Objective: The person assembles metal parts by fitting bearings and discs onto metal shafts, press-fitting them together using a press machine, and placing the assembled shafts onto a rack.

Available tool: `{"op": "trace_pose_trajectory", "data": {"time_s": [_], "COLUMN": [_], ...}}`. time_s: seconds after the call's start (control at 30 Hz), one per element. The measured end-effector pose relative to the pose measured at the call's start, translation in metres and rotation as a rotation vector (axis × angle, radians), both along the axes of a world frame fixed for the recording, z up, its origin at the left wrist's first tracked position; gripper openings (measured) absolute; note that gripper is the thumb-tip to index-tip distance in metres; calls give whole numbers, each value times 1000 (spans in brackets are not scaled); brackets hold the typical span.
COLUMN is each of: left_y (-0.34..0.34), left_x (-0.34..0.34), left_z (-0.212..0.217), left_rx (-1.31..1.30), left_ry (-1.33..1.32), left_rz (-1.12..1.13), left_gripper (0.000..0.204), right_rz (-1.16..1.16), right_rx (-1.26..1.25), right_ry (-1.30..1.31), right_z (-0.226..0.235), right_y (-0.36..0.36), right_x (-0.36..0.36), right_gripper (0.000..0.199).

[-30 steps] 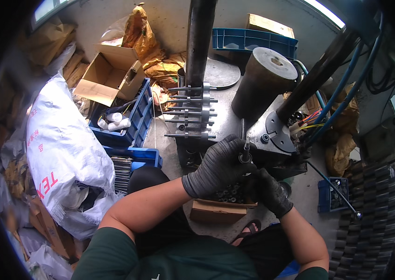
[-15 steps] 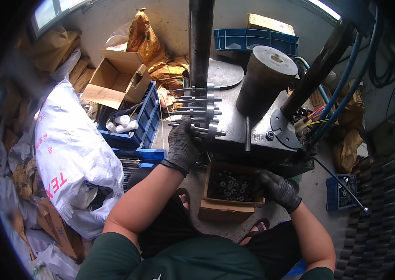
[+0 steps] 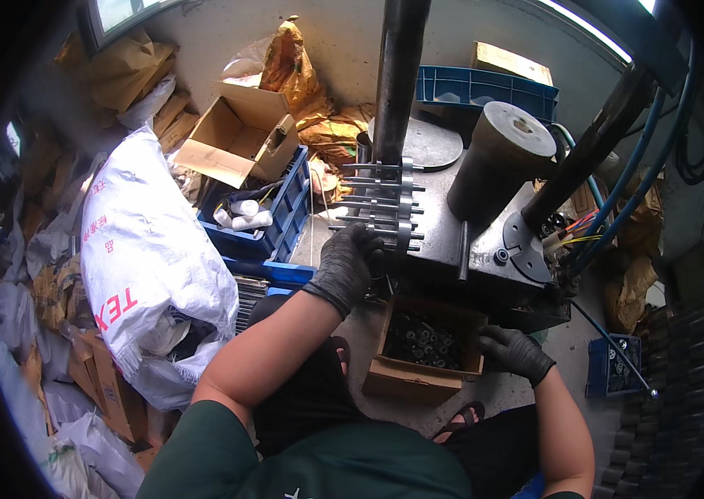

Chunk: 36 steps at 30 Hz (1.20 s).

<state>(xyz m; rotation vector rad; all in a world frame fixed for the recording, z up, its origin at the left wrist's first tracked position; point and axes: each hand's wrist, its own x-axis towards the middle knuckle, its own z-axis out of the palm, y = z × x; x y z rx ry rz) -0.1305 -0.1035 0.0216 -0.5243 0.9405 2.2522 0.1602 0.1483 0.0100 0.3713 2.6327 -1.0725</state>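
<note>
My left hand (image 3: 350, 262), in a black glove, reaches up to a rack of horizontal metal pins (image 3: 381, 200) fixed on a dark vertical column (image 3: 398, 75). Its fingers curl against the lowest pins, and what lies between them is hidden. My right hand (image 3: 516, 351), also in a black glove, rests with curled fingers at the right corner of a cardboard box (image 3: 406, 382) filled with several small dark metal parts (image 3: 423, 339). Nothing shows in that hand. The box stands on the floor under the dark machine body (image 3: 473, 258).
A thick dark cylinder (image 3: 498, 158) stands on the machine, with blue hoses (image 3: 618, 200) to its right. On the left are a blue crate (image 3: 281, 212) holding white pieces, an open carton (image 3: 231, 137) and a white sack (image 3: 148, 249). A small blue bin (image 3: 610, 374) sits at the right.
My left hand left the front of the machine and moved up and left to the pin rack. My right hand shifted slightly right, to the box's corner.
</note>
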Motion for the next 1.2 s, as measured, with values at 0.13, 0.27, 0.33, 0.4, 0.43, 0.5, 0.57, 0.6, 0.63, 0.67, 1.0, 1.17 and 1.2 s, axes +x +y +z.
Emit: {"op": "trace_pose_trajectory", "data": {"time_s": [0.13,0.27,0.33,0.4,0.43,0.5,0.57,0.6,0.63,0.67,1.0,1.17,1.2], "left_y": [-68,-139,-166,-181,-193,-214,-268,-271,-308,-305,-301,-290,-286], "left_x": [13,-18,-51,-71,-86,-108,-119,-111,-107,-96,-53,-63,-64], "left_z": [11,16,-19,-63,-102,-190,-283,-315,-352,-368,-347,-352,-356], "left_rx": [129,100,-71,-389,-399,-611,-602,-910,-1348,-1331,-1817,-1812,-1750], "left_ry": [40,342,434,501,494,367,285,357,546,545,433,517,481], "left_rz": [-160,-81,-61,-40,-98,-176,-298,-369,-420,-439,-1214,-1568,-1654], "left_gripper": [19,28,28,26,24,17,14,15,25,25,44,48,48], "right_rz": [154,-164,-128,-264,-264,-261,-243,-241,-224,-258,-396,-346,-354], "right_rx": [135,-51,-5,-112,-100,-114,-132,-128,-179,-198,-200,-122,-119], "right_ry": [103,-20,20,-96,-51,-39,11,1,-11,-35,-112,-172,-175], "right_z": [-30,12,9,23,22,22,18,22,24,29,6,-12,-14], "right_y": [33,19,20,16,15,15,15,12,9,7,22,27,27], "right_x": [20,32,32,33,38,40,35,34,27,32,56,60,61], "right_gripper": [45,44,43,43,42,42,42,42,43,43,45,41,41]}}
